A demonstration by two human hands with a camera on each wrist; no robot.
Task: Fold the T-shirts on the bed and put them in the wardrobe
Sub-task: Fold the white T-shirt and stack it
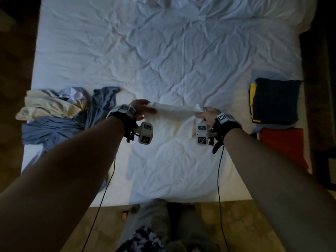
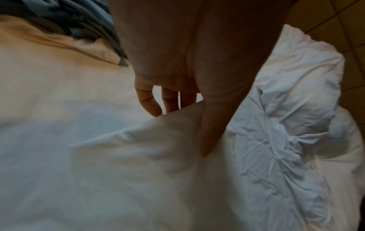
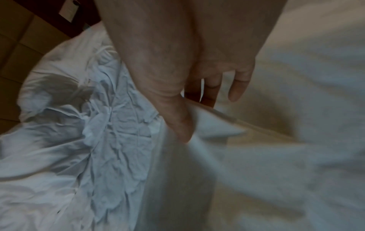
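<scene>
Head view: left hand [image 1: 141, 108] and right hand [image 1: 207, 115] pinch the white T-shirt [image 1: 175, 112]; uneven pull could skew the fold.

My right hand [image 3: 177, 65] pinches a fold of the white T-shirt [image 3: 217, 125], thumb on top, fingers [image 3: 237, 87] behind. Rumpled bed sheet [image 3: 108, 125] lies to the left. Cloth blurred at lower right.

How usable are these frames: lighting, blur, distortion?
Head view: dim, edges nearly black, bed bowed by the wide lens, both hands sharp on the white T-shirt. Left wrist view: left hand and foreground cloth soft. Right wrist view: right hand blurred, cloth smeared.
</scene>
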